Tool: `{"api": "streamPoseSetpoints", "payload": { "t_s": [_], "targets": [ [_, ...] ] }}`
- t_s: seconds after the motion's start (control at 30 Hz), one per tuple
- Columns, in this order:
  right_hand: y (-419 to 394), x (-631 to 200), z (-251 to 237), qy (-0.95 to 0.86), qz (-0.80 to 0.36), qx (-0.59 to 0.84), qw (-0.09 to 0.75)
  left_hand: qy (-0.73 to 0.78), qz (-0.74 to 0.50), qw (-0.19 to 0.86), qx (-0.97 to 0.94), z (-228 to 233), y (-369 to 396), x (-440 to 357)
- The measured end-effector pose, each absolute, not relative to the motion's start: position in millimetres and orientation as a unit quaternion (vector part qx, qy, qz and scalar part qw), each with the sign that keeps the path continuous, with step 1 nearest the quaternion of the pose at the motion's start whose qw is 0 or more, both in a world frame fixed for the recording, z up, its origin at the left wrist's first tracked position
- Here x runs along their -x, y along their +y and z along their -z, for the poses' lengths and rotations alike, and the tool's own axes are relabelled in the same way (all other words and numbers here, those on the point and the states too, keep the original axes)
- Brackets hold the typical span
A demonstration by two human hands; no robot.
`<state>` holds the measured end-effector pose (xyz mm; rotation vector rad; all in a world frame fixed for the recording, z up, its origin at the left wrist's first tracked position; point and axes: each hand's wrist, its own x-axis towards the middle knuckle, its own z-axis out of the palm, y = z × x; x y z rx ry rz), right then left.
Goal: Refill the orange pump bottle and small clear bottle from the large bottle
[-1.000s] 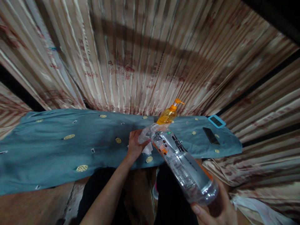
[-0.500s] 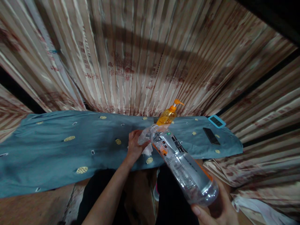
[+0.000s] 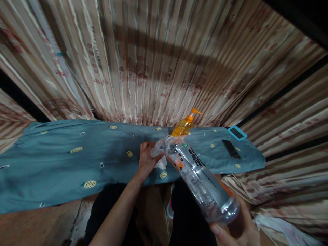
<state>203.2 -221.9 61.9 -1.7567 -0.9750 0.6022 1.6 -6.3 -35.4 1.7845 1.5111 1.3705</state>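
Both hands (image 3: pixel 147 160) w/ clear bottle (image 3: pixel 200 177)

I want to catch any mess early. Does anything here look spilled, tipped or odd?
No spill shows. The clear bottle lies steeply tilted, base in the right hand, neck against a white cloth in the left hand.
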Motion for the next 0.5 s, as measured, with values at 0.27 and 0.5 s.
{"api": "streamPoseSetpoints", "payload": {
  "t_s": [0.27, 0.5],
  "targets": [
    [-222.4, -204.7, -60.4, -0.43, -0.236, 0.724, 0.485, 0.542, -0.499, 0.214, -0.641, 37.4, -5.2, -2.3],
    [-223.0, -212.4, -53.0, -0.42, -0.246, 0.721, 0.494, 0.538, -0.498, 0.215, -0.646, 37.9, -5.6, -1.9]
  ]
}}
